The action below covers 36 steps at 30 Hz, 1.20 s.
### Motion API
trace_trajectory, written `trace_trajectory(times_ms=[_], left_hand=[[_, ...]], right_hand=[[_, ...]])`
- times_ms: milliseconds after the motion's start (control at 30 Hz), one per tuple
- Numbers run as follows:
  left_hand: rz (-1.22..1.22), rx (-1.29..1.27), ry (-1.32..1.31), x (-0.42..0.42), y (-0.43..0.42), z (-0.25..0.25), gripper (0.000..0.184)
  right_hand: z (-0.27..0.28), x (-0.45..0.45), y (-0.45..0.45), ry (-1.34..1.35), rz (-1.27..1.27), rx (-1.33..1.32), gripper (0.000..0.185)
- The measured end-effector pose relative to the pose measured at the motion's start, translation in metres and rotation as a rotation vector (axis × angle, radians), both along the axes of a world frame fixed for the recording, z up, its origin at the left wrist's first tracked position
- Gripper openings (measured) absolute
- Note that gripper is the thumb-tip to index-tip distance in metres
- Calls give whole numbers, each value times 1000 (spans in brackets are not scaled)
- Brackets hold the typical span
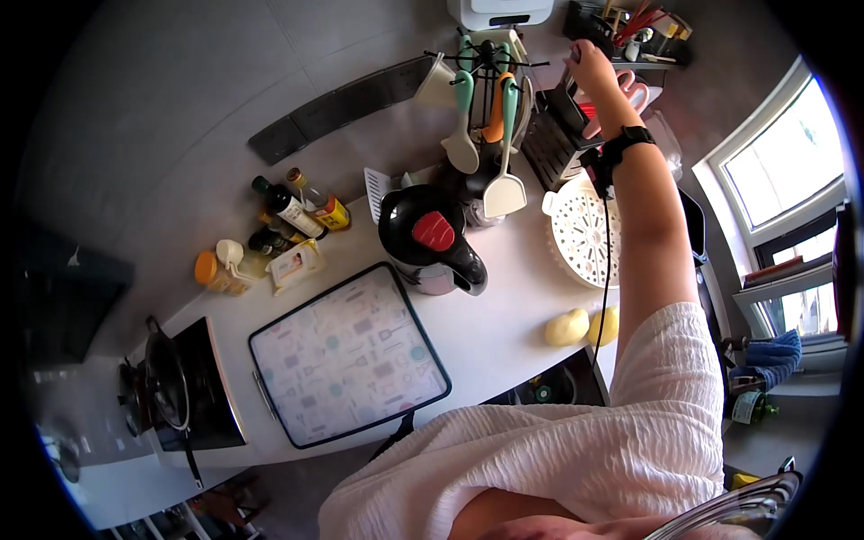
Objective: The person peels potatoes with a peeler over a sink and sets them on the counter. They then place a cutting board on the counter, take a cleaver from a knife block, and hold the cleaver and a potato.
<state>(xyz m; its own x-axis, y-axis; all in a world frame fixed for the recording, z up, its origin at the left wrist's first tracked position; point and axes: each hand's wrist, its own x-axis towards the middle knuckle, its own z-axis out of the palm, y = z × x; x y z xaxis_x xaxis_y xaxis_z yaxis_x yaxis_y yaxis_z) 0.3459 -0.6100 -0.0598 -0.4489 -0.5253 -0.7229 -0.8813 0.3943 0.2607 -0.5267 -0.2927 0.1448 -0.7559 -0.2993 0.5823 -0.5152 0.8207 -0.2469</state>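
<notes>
My right hand (591, 70) is stretched far out over the back right of the counter, above a dark slatted knife block (553, 135). Its fingers are curled closed at the top of the block; what they hold is hidden. Pink-handled scissors (634, 94) stand in the block beside my wrist, which wears a black strap with a cable. Left of the block, a rack (487, 58) carries hanging utensils, among them a green-handled turner (506, 184) and a ladle (461, 151). Below my forearm lie a cream perforated basket (576, 225) and two peeled potatoes (567, 328). My left hand is out of view.
A patterned cutting board (351, 355) lies on the white counter, with a black kettle (423, 234) behind it. Sauce bottles (292, 209) and jars line the wall. On the left, a lidded pan (166, 378) sits on the hob. The sink (558, 387) is at the front edge.
</notes>
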Motion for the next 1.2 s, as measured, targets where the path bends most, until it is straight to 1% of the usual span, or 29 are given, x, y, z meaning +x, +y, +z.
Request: trace_trajectory(times_ms=[67, 133, 167, 200, 267, 300, 367, 467, 500, 533, 600, 700, 733, 767, 800, 833, 867, 900, 933, 1000, 1067, 1167, 1200], left_hand=[[-3, 4, 11, -1, -2, -1, 34], [-9, 0, 27, -1, -5, -2, 34], [-16, 3, 35, -1, -6, -2, 33], [-24, 4, 46, 0, -8, -1, 33], [-41, 2, 73, -1, -12, -1, 33], [-53, 0, 88, -1, -15, 0, 33], [-83, -4, 133, 0, -21, 3, 32], [-133, -12, 263, 13, -33, 19, 32], [-138, -25, 324, 15, -37, 30, 32], [-131, -42, 389, 10, -39, 49, 32], [-131, -33, 512, -26, -45, 85, 25], [-261, 95, 602, -73, -81, 97, 20], [-316, 118, 618, -94, -89, 103, 18], [-337, 189, 624, -119, -90, 111, 20], [-358, 256, 626, -148, -85, 129, 22], [-455, 382, 687, -173, -75, 143, 23], [-512, 519, 698, -196, -57, 158, 24], [-547, 696, 717, -216, -36, 162, 23], [-580, 780, 680, -231, -8, 160, 32], [-640, 972, 482, -249, 43, 163, 49], [-612, 1133, 315, -254, 79, 164, 64], [-419, 1282, 84, -262, 102, 151, 60], [-395, 1305, 85, -261, 107, 138, 57]], right_hand=[[30, 11, 7, 90, 72, -39, 43], [61, 25, 13, 177, 37, 12, 38], [79, 27, 21, 222, 61, 16, 40], [92, 34, 30, 282, -16, 77, 33], [139, 97, 29, 238, 10, -41, 32], [166, 146, 26, 154, -13, -65, 31], [199, 213, 25, 199, 26, -54, 30], [233, 288, 36, 186, 77, -12, 31], [240, 311, 39, 168, 92, 2, 32], [247, 343, 41, 157, 159, -11, 36], [230, 389, 46, 100, 275, -18, 32], [218, 462, 58, 66, 420, -26, 27], [220, 500, 52, 62, 397, 126, 27], [210, 532, 45, 70, 419, 72, 31], [200, 557, 40, 146, 385, 184, 34], [186, 576, 37, 96, 438, 188, 33], [177, 602, 27, 18, 393, 176, 31], [161, 616, 21, 66, 421, 241, 25], [149, 630, 13, -2, 434, 241, 25], [113, 645, 4, -96, 414, 228, 27], [78, 654, -2, -137, 404, 215, 27], [27, 669, -4, -115, 434, 303, 32], [13, 673, -5, -106, 458, 314, 33]])
